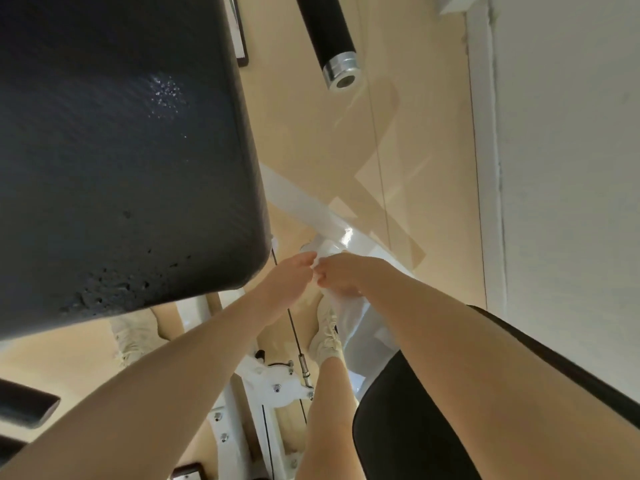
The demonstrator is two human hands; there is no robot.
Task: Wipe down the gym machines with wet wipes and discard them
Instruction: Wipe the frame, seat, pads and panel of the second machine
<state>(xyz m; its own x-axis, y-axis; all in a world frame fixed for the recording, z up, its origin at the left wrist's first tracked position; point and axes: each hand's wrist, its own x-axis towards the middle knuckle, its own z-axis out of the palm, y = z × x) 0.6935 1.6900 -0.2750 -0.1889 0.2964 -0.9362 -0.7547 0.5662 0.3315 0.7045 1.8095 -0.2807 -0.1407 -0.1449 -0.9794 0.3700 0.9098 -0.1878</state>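
A white wet wipe (317,268) shows as a small crumpled piece between my two hands, low in the middle of the view. My left hand (289,277) pinches it from the left and my right hand (337,273) grips it from the right, fingers curled. Both hands hover just above the white frame (341,237) of a gym machine. A large black padded seat (121,150) of the machine fills the upper left, with a damp sheen on its surface. Most of the wipe is hidden by my fingers.
A black foam-covered bar with a metal end cap (334,46) hangs at the top. A steel cable (294,327) runs down to a white bracket with bolts (277,382). My legs and pale shoes (325,337) stand on the beige floor. A white wall (571,168) is at the right.
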